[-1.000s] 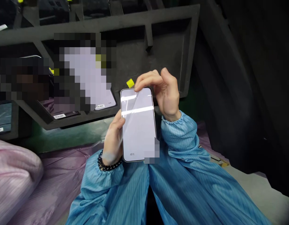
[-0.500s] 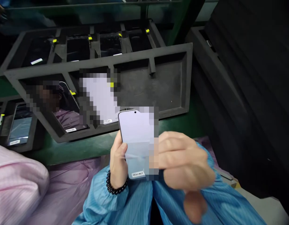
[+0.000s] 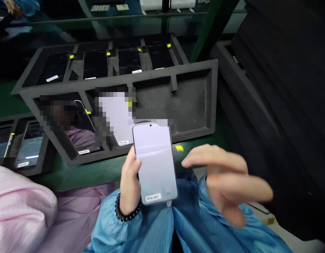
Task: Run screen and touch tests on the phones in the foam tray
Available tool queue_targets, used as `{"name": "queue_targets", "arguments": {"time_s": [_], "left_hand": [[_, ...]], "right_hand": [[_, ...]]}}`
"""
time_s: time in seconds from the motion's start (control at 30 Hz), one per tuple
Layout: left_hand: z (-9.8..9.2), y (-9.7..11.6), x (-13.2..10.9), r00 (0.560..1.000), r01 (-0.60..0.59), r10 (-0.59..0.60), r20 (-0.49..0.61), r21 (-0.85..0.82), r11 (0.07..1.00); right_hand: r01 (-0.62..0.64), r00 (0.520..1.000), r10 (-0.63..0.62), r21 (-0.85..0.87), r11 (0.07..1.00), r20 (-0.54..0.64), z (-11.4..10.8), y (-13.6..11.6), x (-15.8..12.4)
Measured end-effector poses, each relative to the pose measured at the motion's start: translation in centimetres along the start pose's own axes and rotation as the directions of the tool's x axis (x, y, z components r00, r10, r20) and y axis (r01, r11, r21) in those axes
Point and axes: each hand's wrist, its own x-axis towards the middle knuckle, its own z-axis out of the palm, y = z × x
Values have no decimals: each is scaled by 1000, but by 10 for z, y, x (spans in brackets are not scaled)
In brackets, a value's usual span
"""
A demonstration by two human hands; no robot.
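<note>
My left hand (image 3: 129, 186), with a black coil band at the wrist, grips a smartphone (image 3: 155, 168) by its left edge. The phone is upright, its glossy screen towards me and a white barcode label near its bottom. Right of the phone, my right hand (image 3: 225, 179) hovers apart from it, fingers spread and slightly blurred, with nothing visible in them. A yellow tab (image 3: 179, 148) shows beside the phone's upper right edge; whether it is attached I cannot tell. Behind stands a black foam tray (image 3: 151, 140) holding a dark phone (image 3: 84, 131) and a bright-reflecting phone (image 3: 117, 119).
A second foam tray (image 3: 27, 75) with several yellow-tabbed phones lies behind the front one. Another tray (image 3: 43, 154) is at the left, near a person's pink sleeve (image 3: 20, 207). Tall black material (image 3: 280, 105) rises on the right. A co-worker's hand (image 3: 13, 8) appears far upper left.
My right hand has moved right, away from the phone's edge, and its fingers have spread. The yellow tab beside the phone now shows. The view has shifted, so the trays sit lower.
</note>
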Motion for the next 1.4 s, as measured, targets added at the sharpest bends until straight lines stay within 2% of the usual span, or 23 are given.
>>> {"name": "queue_targets", "arguments": {"time_s": [0.03, 0.1, 0.2, 0.27, 0.33, 0.43, 0.5, 0.6, 0.67, 0.73, 0.8, 0.87, 0.93, 1.03, 1.07, 1.17, 1.23, 1.3, 1.37, 1.4], "left_hand": [[0, 6, 13, 998, -64, 64, 12, 48, 997], [1, 20, 42, 981, -189, 180, 77, 128, 974], [7, 36, 84, 919, -367, 332, 212, 159, 916], [11, 37, 105, 868, -477, 426, 256, 190, 858], [15, 29, 118, 863, -493, 433, 262, 241, 836], [17, 9, 123, 908, -386, 304, 287, 294, 875], [18, -1, 119, 915, -345, 247, 320, 300, 889], [18, 1, 109, 918, -350, 253, 306, 322, 880], [13, 10, 105, 913, -403, 337, 230, 372, 836], [1, 20, 108, 861, -487, 493, 122, 475, 733], [-17, 25, 118, 756, -530, 653, 51, 633, 563], [-36, 24, 131, 663, -503, 747, 49, 768, 396], [-50, 21, 142, 641, -459, 765, 60, 828, 320], [-57, 21, 149, 680, -410, 730, 66, 860, 305], [-57, 22, 149, 694, -421, 718, 55, 840, 342], [-52, 29, 142, 722, -523, 691, -16, 641, 562], [-53, 28, 134, 749, -567, 661, -39, 479, 670], [-58, 20, 126, 827, -522, 561, -29, 328, 787], [-66, 7, 118, 927, -367, 375, -5, 197, 909], [-70, 1, 114, 962, -272, 274, 7, 165, 948]], "right_hand": [[15, 991, -7, 60, 998, -131, -3, 10, -1], [-26, 963, 70, 167, 986, -261, -5, 32, -7], [-157, 940, 217, 229, 961, -262, -6, 62, -20], [-242, 921, 292, 211, 947, -258, -6, 77, -31], [-323, 896, 364, 190, 927, -254, -7, 87, -42], [-404, 869, 436, 173, 898, -232, -8, 95, -51], [-426, 870, 449, 150, 892, -204, -10, 97, -54], [-437, 880, 449, 109, 893, -152, -11, 98, -55], [-439, 884, 448, 90, 894, -134, -11, 98, -55], [-442, 884, 448, 78, 894, -129, -11, 98, -55], [-444, 885, 450, 73, 893, -121, -12, 98, -55], [-446, 886, 451, 72, 892, -108, -12, 98, -55], [-445, 887, 450, 67, 893, -99, -13, 98, -55], [-443, 890, 447, 55, 895, -90, -13, 99, -56], [-444, 890, 447, 55, 894, -88, -13, 100, -56], [-451, 887, 454, 58, 891, -86, -13, 101, -57], [-454, 886, 456, 49, 890, -83, -13, 101, -57], [-453, 888, 453, 25, 891, -84, -13, 101, -56], [-453, 888, 451, -1, 892, -86, -13, 100, -55], [-454, 888, 451, -12, 891, -87, -13, 100, -54]]}}
